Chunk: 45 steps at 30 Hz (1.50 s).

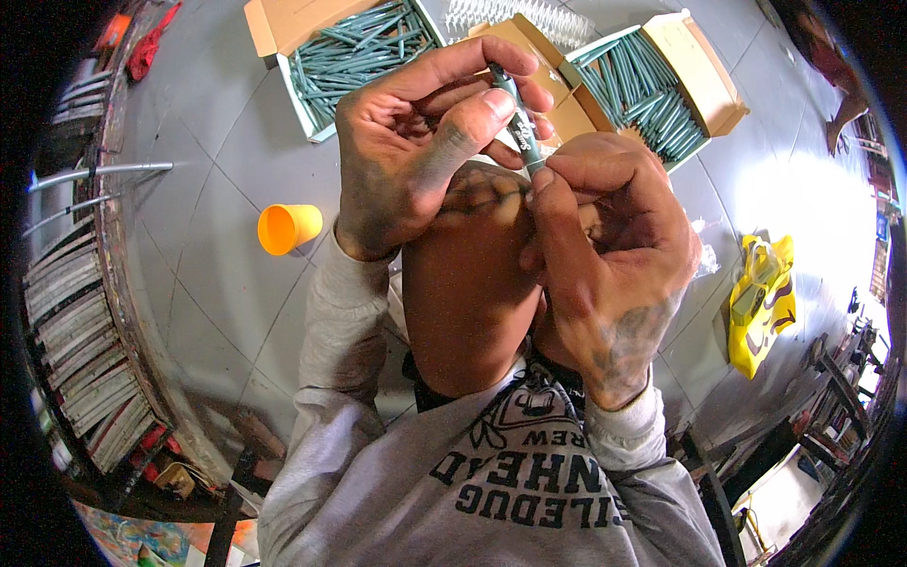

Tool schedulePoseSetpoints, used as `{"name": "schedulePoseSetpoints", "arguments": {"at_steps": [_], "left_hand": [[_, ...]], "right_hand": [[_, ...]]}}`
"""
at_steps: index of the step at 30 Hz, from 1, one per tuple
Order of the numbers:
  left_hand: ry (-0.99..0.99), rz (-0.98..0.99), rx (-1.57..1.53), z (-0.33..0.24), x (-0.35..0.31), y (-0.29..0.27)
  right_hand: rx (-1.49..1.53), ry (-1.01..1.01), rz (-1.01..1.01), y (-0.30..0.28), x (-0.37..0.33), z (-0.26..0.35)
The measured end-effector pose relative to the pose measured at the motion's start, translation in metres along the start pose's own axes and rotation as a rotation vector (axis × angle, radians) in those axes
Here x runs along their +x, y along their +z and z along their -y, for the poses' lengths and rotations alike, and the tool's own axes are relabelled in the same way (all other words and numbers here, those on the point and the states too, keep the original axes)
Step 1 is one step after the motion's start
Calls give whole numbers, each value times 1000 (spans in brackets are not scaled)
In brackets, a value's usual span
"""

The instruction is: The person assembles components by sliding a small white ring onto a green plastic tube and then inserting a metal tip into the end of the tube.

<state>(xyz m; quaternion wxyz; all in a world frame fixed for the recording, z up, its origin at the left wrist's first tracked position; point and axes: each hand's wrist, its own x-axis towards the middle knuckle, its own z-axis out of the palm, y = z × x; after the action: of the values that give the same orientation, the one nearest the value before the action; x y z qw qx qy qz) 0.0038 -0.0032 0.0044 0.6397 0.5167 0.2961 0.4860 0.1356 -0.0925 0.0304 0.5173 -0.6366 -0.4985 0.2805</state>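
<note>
Pen (519, 121), dark green and slim, sits pinched between your two hands, raised above your bent knee (468, 283). Your left hand (416, 161) is closed around its upper end, thumb pressed along the barrel and fingers curled behind it. Your right hand (609, 255) is closed on its lower tip, gripping it between thumb and fingertips, so both hands hold the same pen and nearly touch each other.

Beyond your hands, on the grey floor (217, 189), lie two open cardboard boxes full of similar green pens: one box (345, 52) up and to the left, the other box (652, 90) up and to the right. A strip of clear plastic packaging (520, 17) lies between them at the top edge. An orange plastic cup (288, 228) lies on its side to the left of your left wrist. A yellow plastic bag (761, 298) lies well apart on the right.
</note>
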Motion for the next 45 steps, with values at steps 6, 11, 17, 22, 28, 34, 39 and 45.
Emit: {"name": "schedulePoseSetpoints", "arguments": {"at_steps": [6, 11, 17, 22, 28, 34, 39, 45], "left_hand": [[9, -4, -9, 2, 1, 0], [10, 67, -97, 4, 2, -6], [6, 21, 23, 0, 2, -2], [9, 16, 35, -1, 1, -1], [34, 13, 71, 0, 2, -2], [26, 8, 65, 1, 1, -2], [14, 18, 46, 1, 1, -3], [106, 24, 41, 9, 2, -5]], "right_hand": [[14, 11, -17, 2, 0, 2], [-26, 25, -4, 1, 1, 4], [-10, 50, 5, 0, 2, 3], [-45, 17, 18, 0, 3, 3], [-58, -77, -16, 3, 5, -1], [-144, -122, -23, 3, 7, 1], [-94, 146, -11, 4, 7, 14], [-224, -21, 25, -4, 12, 8]]}}
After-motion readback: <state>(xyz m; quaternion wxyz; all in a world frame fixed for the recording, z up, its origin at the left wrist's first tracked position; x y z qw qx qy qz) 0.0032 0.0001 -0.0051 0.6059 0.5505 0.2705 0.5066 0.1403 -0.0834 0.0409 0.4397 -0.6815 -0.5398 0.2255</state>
